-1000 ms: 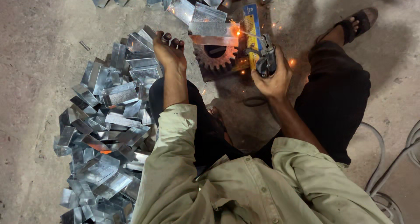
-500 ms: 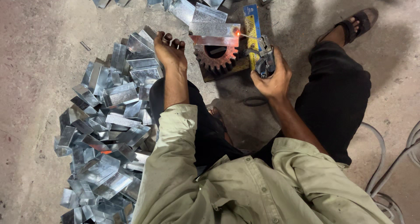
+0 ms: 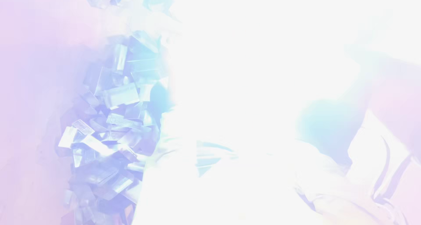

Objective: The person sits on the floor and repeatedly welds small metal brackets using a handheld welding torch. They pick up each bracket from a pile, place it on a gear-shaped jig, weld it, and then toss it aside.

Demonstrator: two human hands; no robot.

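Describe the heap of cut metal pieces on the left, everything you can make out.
The heap of metal pieces runs in a long band down the left of the view, from the top edge to the bottom. It is made of many short, shiny, folded sheet-metal offcuts, flat-faced and angular, lying jumbled at all angles over one another on the floor. A strong white glare washes them pale blue and hides the heap's right edge, so what touches it there cannot be told.

A white glare floods most of the view, so few things can be counted. One heap of small cut metal pieces [image 3: 109, 133] shows at the left, its pieces far too many and too washed out to number. Neither hand can be made out in the glare.
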